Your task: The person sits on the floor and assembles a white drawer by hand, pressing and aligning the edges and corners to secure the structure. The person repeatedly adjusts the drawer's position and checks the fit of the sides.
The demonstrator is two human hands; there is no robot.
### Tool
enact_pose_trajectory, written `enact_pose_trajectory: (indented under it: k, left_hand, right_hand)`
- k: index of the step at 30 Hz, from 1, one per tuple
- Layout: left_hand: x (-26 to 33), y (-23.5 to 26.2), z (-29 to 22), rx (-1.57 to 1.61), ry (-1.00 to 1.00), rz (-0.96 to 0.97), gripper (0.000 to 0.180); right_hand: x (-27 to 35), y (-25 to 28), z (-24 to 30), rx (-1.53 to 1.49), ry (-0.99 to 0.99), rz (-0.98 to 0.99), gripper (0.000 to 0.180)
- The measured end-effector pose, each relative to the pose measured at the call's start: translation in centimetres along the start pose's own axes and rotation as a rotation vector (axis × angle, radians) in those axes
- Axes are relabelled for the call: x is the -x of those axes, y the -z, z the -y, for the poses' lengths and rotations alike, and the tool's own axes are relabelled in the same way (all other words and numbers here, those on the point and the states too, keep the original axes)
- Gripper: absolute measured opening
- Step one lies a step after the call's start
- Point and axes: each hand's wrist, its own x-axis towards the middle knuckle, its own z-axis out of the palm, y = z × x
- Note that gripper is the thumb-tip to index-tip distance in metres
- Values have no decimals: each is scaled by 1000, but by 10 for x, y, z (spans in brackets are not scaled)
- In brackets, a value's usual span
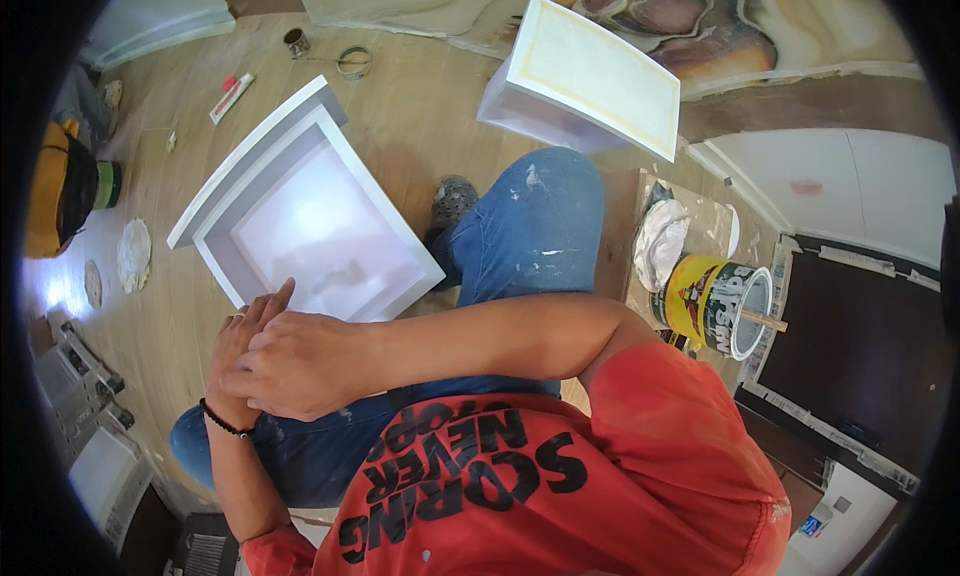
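Note:
My right hand (pixel 305 366) lies across my left hand (pixel 248 338), its fingers curled over the back of it. The left hand wears a ring, with a dark beaded bracelet at its wrist. At least one left finger stretches out; the others are partly covered. Just beyond both hands, a white drawer-like box (pixel 403 266) with a curved front panel rests hollow side up by my legs. Whether a fingertip touches its near edge I cannot tell. Farther off to the right is a second white box (pixel 595 71), its pale flat face turned up.
At right, a yellow-and-black tub (pixel 695 301) with a wooden stick lies tilted beside a white, paste-like lump (pixel 661 244) on a board. A tube (pixel 232 98), a tape roll (pixel 353 62) and a brown cup (pixel 296 43) lie beyond. A yellow bag (pixel 47 191) stands left.

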Motion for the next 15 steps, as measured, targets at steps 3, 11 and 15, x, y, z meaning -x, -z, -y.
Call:
enact_pose_trajectory:
  k: [3, 11, 15]
  left_hand:
    - [1, -1, 1, 21, 9, 9, 65]
    - [8, 5, 1, 102, -42, -72, 70]
    - [12, 14, -3, 104, 23, 21, 71]
  right_hand:
    - [1, -1, -1, -31, -22, 36, 22]
    - [-6, 2, 2, -56, 18, 76, 19]
    - [-5, -1, 2, -71, -23, 76, 18]
